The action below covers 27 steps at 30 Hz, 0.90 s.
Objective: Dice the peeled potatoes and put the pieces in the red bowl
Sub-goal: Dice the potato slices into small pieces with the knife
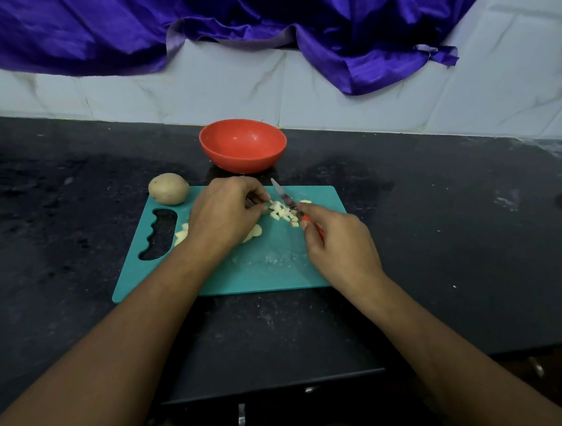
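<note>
Between our two hands, on the teal cutting board (pixel 269 266), we see the potato pieces (pixel 281 212): small, pale yellow-white cubes in a loose cluster. Our left hand (pixel 223 213) curls its fingertips onto them, pinching them steady, while our right hand (pixel 337 242) grips the red-handled knife (pixel 285 199), its blade across the pieces. The red bowl (pixel 242 146) stands on the table (pixel 438 219) beyond both hands, and a whole potato (pixel 169 188) lies beside the left hand.

Pale potato dice (pixel 281 212) lie on the teal board (pixel 260 273), red bowl (pixel 242 146) upright beyond.
</note>
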{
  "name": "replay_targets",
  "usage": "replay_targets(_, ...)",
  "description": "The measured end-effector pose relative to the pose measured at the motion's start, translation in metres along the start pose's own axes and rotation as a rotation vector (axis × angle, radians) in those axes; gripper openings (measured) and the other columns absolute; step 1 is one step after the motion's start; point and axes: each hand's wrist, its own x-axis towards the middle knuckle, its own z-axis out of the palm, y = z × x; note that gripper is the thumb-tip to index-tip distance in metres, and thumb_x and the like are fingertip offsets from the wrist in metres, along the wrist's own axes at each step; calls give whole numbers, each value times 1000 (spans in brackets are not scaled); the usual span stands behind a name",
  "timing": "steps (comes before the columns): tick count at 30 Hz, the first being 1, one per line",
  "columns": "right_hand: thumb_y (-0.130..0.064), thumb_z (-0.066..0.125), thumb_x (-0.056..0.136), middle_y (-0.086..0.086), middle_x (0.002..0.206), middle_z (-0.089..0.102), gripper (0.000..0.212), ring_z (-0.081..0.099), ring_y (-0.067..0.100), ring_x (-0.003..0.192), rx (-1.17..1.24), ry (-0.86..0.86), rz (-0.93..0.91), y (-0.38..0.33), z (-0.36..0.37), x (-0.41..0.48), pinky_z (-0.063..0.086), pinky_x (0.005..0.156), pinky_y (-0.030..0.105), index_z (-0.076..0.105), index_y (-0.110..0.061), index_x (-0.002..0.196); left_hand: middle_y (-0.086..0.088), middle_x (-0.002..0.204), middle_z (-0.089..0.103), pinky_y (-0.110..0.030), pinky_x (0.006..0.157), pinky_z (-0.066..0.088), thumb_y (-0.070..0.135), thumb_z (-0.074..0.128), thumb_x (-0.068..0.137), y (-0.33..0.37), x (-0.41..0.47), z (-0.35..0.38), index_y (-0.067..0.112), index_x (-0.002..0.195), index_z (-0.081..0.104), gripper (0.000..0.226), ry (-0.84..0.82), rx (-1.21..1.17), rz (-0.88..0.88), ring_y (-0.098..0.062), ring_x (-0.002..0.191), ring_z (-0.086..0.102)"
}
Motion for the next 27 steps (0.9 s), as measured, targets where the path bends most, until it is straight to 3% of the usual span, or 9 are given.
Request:
replay_targets(7, -27, 48, 102, -3, 107, 71, 39, 67, 21, 94, -114, -37, -33, -7, 1, 2, 55, 76, 38, 60, -34, 138, 19, 88, 72, -30, 73, 51, 37, 82, 83, 1, 3, 3, 34, 104, 77, 21, -76, 52, 2, -3, 82, 62)
replay_targets(12, -22, 43, 103, -1, 106, 68, 44, 65, 25, 93, -241, -99, -52, -10, 2, 5, 52, 74, 38, 54, -32, 144, 17, 93, 74, -36, 77, 56, 38, 82, 84, 2, 2, 3, 33, 102, 77, 19, -64, 51, -8, -6, 88, 65)
replay_targets(17, -20, 46, 102, -1, 104, 67, 49, 64, 25, 92, -395, -171, -124, -10, -1, 10, 49, 72, 38, 48, -34, 150, 18, 89, 72, -31, 69, 50, 39, 82, 83, 3, 2, 3, 35, 97, 78, 15, -52, 67, -3, -6, 83, 63)
replay_targets(19, -24, 48, 102, -2, 103, 70, 44, 65, 22, 90, -277, -192, -70, -3, -3, 15, 50, 73, 35, 55, -36, 145, 21, 84, 68, -30, 68, 49, 39, 82, 83, 3, 1, 2, 35, 96, 78, 14, -46, 58, -7, -5, 82, 63)
replay_targets(23, -24, 61, 101, -11, 89, 74, 32, 59, 1, 63, 363, -133, 191, 23, -6, 19, 43, 61, 20, 69, -30, 131, 21, 77, 63, -35, 71, 56, 37, 80, 86, 1, -1, -3, 32, 97, 78, 12, -13, -19, -18, -3, 79, 64)
replay_targets(25, -24, 62, 101, -11, 77, 71, 32, 57, 4, 58, 379, -100, 197, 29, -7, 14, 42, 57, 22, 70, -31, 131, 21, 77, 63, -34, 70, 56, 32, 78, 88, 0, -1, -5, 31, 98, 78, 10, 19, -31, -20, -1, 77, 63)
replay_targets(27, -26, 61, 100, -15, 64, 59, 33, 56, 5, 56, 242, -67, 114, 24, -7, 7, 39, 55, 21, 69, -33, 131, 23, 76, 61, -31, 67, 54, 28, 76, 90, -2, 1, -7, 30, 99, 77, 10, 53, -31, -26, 2, 74, 60)
